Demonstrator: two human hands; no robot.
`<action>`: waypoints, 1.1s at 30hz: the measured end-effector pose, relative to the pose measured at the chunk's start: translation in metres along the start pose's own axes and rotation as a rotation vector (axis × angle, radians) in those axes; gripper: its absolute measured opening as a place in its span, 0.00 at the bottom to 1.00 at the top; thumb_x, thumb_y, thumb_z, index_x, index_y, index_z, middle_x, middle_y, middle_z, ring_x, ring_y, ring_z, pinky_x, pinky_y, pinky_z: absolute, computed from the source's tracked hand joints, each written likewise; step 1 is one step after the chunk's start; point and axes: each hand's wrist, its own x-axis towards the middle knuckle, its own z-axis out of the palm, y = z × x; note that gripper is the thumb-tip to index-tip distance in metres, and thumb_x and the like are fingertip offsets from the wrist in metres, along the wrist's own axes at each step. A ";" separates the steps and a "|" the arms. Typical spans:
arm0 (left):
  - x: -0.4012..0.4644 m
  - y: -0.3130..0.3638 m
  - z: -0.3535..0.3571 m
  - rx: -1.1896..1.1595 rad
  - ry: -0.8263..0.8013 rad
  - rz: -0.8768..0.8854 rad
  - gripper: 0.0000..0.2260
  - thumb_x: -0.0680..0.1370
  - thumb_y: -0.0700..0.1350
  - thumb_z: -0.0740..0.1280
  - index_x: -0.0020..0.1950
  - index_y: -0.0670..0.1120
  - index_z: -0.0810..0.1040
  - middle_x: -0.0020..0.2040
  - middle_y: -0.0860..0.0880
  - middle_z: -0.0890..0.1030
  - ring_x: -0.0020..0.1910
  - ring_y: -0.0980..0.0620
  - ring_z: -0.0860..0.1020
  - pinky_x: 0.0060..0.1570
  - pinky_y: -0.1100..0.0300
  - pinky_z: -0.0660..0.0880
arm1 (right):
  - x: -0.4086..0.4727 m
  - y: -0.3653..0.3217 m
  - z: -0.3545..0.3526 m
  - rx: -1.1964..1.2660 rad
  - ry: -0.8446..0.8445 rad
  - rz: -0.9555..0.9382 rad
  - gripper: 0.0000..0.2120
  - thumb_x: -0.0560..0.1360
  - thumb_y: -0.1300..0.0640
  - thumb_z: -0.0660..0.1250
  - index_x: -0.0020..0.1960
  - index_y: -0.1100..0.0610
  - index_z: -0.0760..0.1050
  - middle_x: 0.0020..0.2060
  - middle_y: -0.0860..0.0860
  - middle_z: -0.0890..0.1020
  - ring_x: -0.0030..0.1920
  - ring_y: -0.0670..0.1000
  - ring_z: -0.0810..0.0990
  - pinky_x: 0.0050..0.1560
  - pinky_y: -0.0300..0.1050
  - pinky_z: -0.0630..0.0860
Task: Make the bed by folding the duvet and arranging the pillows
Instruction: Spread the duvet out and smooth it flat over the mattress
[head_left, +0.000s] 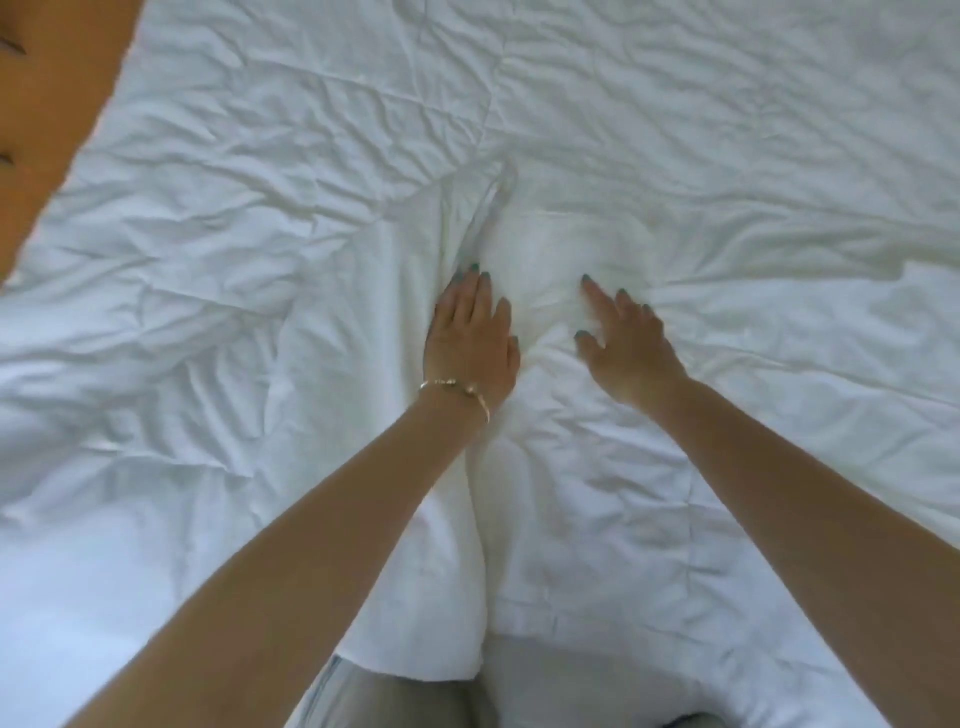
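The white duvet (675, 130) covers nearly the whole view, spread across the bed and creased all over. A raised fold ridge (483, 218) runs down its middle toward the person. The left hand (470, 338) lies flat just left of that ridge, fingers straight and close together, pressing into the fabric; a thin gold bracelet (457, 389) circles its wrist. The right hand (628, 348) rests just right of the ridge with fingers spread and the palm on the cloth. Neither hand pinches anything.

By my reading, the duvet is laid out but not yet neatly folded: wrinkles remain on both sides of the ridge, and the hands seem to be smoothing or setting a crease. No pillows are in view, so arranging them appears to be left. An orange-brown surface (47, 104) shows far left of the ridge. No brand, label or writing is readable anywhere.
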 end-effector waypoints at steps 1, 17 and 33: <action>-0.038 -0.010 -0.009 0.033 0.032 0.000 0.24 0.78 0.53 0.56 0.73 0.47 0.68 0.77 0.43 0.59 0.77 0.43 0.51 0.73 0.47 0.37 | -0.019 -0.021 0.003 0.067 0.015 -0.079 0.32 0.80 0.42 0.54 0.78 0.40 0.41 0.76 0.54 0.58 0.74 0.61 0.58 0.72 0.60 0.58; -0.177 -0.192 -0.031 -0.024 -0.168 0.220 0.49 0.50 0.48 0.79 0.69 0.55 0.66 0.54 0.49 0.81 0.51 0.47 0.81 0.54 0.44 0.77 | -0.051 -0.237 -0.002 0.690 -0.080 -0.412 0.37 0.74 0.60 0.69 0.76 0.40 0.57 0.74 0.49 0.60 0.69 0.39 0.62 0.61 0.21 0.58; 0.025 -0.353 -0.110 -0.142 0.606 -0.414 0.21 0.79 0.46 0.60 0.71 0.42 0.66 0.67 0.39 0.70 0.65 0.38 0.69 0.66 0.41 0.64 | 0.051 -0.294 -0.031 0.722 -0.049 -0.249 0.31 0.78 0.44 0.64 0.76 0.38 0.54 0.78 0.44 0.49 0.77 0.50 0.51 0.75 0.54 0.54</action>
